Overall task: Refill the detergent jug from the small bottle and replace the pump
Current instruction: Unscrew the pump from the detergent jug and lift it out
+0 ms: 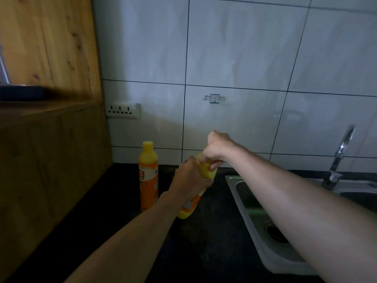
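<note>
A yellow detergent jug [208,170] with an orange label stands tilted on the dark counter [204,252]. My left hand [189,178] grips its upper body. My right hand [216,148] is closed over the jug's top, hiding the pump or cap. A small yellow-and-orange bottle [148,176] with a yellow cap stands upright to the left of the jug, untouched.
A steel sink [251,203] with a drain lies to the right, its tap [342,152] at the back. A wooden cabinet [51,139] walls off the left side. A white socket strip [123,110] and a small hook [214,98] sit on the tiled wall.
</note>
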